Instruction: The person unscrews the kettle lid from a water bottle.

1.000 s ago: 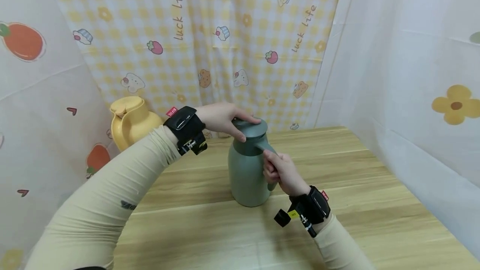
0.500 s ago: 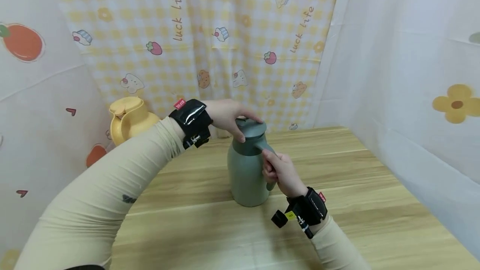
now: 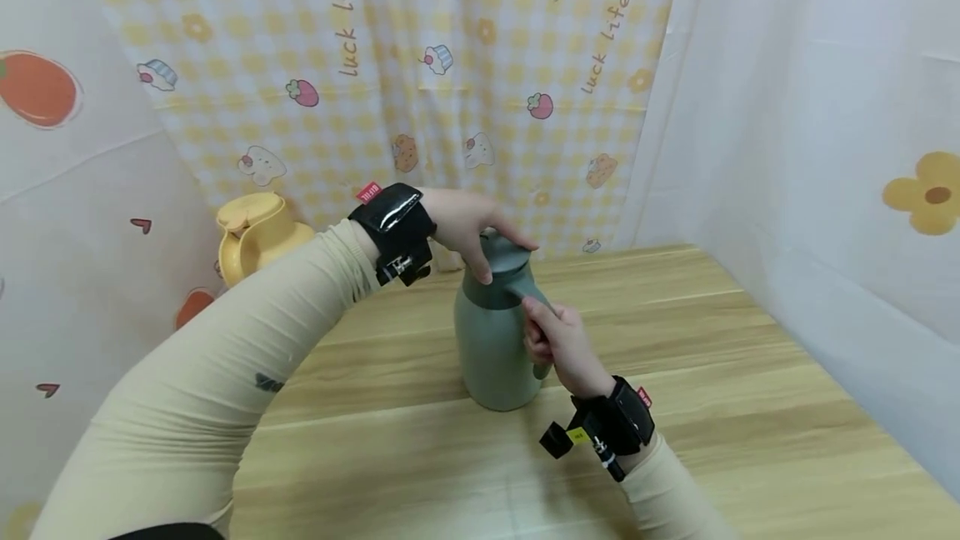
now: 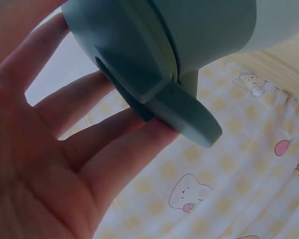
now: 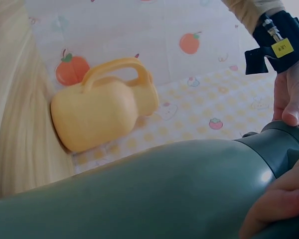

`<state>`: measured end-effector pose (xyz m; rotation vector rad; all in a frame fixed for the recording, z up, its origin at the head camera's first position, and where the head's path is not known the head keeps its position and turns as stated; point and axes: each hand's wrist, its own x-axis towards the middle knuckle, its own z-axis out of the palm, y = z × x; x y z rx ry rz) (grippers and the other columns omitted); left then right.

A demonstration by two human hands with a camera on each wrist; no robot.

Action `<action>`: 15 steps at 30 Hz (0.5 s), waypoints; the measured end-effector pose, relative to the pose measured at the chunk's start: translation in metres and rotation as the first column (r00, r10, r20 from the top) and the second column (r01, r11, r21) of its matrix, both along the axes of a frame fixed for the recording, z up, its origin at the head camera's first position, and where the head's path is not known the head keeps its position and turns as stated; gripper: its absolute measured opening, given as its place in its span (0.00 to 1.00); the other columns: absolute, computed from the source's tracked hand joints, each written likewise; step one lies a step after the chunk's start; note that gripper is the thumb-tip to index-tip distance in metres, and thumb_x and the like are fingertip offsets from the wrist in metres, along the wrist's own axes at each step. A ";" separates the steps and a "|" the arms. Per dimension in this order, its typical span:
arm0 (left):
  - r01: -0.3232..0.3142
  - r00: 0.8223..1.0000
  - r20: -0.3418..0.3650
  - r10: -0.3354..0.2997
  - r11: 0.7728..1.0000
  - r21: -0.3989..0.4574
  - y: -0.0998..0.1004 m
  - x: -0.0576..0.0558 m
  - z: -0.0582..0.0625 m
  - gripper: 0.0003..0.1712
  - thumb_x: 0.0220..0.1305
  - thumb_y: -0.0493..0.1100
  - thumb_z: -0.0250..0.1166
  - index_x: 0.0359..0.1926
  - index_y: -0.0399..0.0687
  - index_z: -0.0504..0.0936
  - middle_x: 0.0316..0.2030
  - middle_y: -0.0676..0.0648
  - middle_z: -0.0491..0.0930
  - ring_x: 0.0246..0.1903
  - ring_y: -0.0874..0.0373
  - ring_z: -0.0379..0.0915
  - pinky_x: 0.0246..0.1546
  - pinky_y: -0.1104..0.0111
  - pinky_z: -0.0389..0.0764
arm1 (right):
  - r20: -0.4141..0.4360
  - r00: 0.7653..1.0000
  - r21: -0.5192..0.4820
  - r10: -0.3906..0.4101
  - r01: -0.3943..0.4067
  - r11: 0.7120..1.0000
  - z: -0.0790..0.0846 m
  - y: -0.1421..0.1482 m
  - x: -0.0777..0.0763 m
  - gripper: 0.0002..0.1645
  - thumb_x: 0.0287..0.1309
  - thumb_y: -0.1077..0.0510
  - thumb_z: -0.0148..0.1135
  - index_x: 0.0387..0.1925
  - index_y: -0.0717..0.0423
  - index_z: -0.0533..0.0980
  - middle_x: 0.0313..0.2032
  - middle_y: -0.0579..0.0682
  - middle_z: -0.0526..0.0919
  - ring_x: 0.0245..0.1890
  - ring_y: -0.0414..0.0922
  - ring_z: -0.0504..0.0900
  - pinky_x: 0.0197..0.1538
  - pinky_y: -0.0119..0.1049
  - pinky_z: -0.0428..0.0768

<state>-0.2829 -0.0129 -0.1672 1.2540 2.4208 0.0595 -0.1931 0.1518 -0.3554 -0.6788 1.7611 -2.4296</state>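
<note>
A grey-green thermos jug (image 3: 495, 357) stands upright on the wooden table. My right hand (image 3: 561, 344) grips its handle (image 3: 522, 287), fingers curled round with the thumb on top. From above, my left hand (image 3: 465, 223) holds the jug's lid (image 3: 506, 255), thumb at the near side and fingers spread over the far side. The left wrist view shows those fingers (image 4: 132, 149) against the lid's rim, close by a protruding tab (image 4: 192, 117). In the right wrist view, the jug's body (image 5: 139, 189) fills the lower part.
A yellow jug (image 3: 262, 236) with a handle stands at the back left of the wooden table (image 3: 660, 340), partly behind the left forearm. A yellow checked curtain (image 3: 480, 40) hangs along the back, with white printed curtains (image 3: 810, 148) at the sides.
My left hand and wrist have shifted slightly right and turned over the lid, its fingers coming further to the right side. The right hand keeps its hold on the handle.
</note>
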 end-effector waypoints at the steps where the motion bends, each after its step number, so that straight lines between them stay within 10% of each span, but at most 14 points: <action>1: -0.001 1.000 -0.005 0.002 1.000 0.005 0.000 0.000 -0.001 0.39 0.54 0.44 0.75 0.66 0.68 0.70 0.65 0.55 0.69 0.61 0.59 0.63 0.56 0.66 0.68 | -0.001 1.000 0.001 -0.005 0.005 1.000 0.000 0.000 0.000 0.28 0.72 0.48 0.50 0.16 0.56 0.62 0.10 0.43 0.55 0.10 0.40 0.51 0.18 0.38 0.47; 15: -0.073 0.984 -0.165 0.067 0.997 -0.031 0.009 0.008 -0.001 0.37 0.53 0.53 0.75 0.64 0.70 0.73 0.60 0.56 0.74 0.48 0.61 0.71 0.46 0.66 0.71 | -0.015 0.999 0.021 -0.047 0.047 0.999 0.000 0.002 0.000 0.29 0.72 0.47 0.50 0.16 0.58 0.62 0.10 0.46 0.54 0.10 0.41 0.51 0.19 0.42 0.47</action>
